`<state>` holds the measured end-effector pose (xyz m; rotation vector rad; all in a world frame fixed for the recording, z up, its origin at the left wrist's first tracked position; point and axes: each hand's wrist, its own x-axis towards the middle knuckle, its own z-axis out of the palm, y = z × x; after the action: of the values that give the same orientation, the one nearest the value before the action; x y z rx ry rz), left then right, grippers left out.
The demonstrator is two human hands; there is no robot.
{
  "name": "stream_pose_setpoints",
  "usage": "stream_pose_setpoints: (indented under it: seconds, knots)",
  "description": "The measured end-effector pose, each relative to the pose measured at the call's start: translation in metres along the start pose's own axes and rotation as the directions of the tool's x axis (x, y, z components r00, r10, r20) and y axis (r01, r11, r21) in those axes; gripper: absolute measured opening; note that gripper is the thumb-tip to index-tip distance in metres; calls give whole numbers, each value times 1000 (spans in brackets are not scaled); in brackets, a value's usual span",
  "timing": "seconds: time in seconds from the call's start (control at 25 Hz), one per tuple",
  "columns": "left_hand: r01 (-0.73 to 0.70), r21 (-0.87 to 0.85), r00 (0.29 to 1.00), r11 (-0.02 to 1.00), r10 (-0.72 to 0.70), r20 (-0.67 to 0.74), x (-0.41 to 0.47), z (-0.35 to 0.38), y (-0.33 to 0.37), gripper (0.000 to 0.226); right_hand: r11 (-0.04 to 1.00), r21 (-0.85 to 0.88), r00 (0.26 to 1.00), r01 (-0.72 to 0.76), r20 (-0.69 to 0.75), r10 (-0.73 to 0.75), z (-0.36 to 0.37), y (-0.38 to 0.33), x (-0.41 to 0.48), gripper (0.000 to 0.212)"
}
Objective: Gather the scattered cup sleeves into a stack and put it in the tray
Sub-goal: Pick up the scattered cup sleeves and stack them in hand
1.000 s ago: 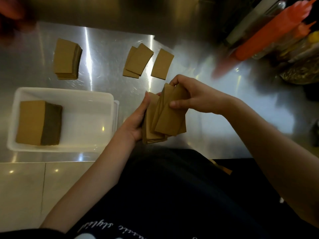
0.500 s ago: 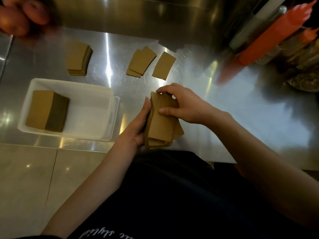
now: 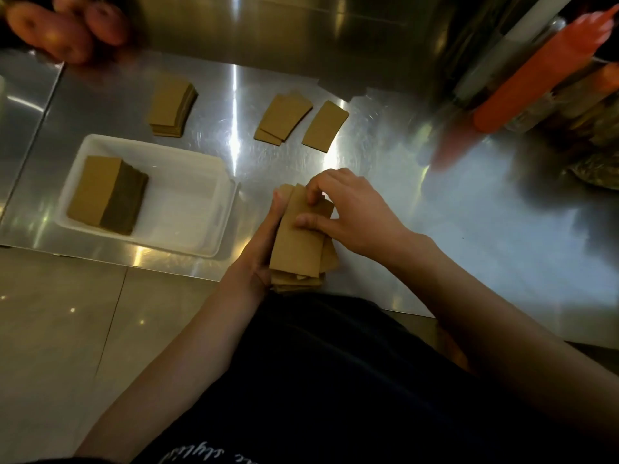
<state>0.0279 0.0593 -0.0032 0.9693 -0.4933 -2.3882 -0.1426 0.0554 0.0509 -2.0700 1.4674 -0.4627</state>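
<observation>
Both hands hold a stack of brown cup sleeves [image 3: 298,242] at the near edge of the steel counter. My left hand [image 3: 264,242] presses against its left side, and my right hand [image 3: 348,212] lies on top with fingers on the uppermost sleeves, which sit slightly askew. A white tray [image 3: 187,209] stands to the left, with a tall sleeve stack [image 3: 104,192] in its left end. Loose sleeves remain farther back: a small pile [image 3: 172,110], an overlapping pair [image 3: 283,118] and a single sleeve [image 3: 325,130].
Orange squeeze bottles [image 3: 536,75] and other containers crowd the far right of the steel counter [image 3: 469,229]. Reddish round produce [image 3: 67,31] shows at the top left corner. Tiled floor [image 3: 67,329] lies below the counter's near edge.
My right hand has pushed the fanned sleeves down onto the stack, which is now more squared. The view has shifted, so the tray and loose sleeves appear farther right and lower.
</observation>
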Motion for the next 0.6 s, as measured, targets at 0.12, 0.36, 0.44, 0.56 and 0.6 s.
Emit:
stream_pose_setpoints:
  seconds: [0.12, 0.36, 0.44, 0.56, 0.6]
  knots:
    - [22, 13, 1000, 1000, -22, -19, -1, -6, 10, 71, 997, -80, 1000, 13, -8, -14, 2, -6, 4, 36]
    - [35, -33, 999, 999, -34, 18, -5, -23, 31, 72, 998, -65, 1000, -17, 12, 18, 18, -33, 17, 34]
    - [44, -58, 999, 997, -44, 5, -3, -27, 36, 77, 998, -35, 996, -50, 67, 52, 20, -36, 18, 45]
    - [127, -71, 992, 989, -127, -5, 1, -37, 41, 88, 992, 14, 971, -127, 207, 121, 21, -41, 18, 74]
    - [137, -70, 990, 988, -138, -16, 2, -41, 40, 86, 990, 13, 962, -141, 239, 134, 21, -42, 18, 81]
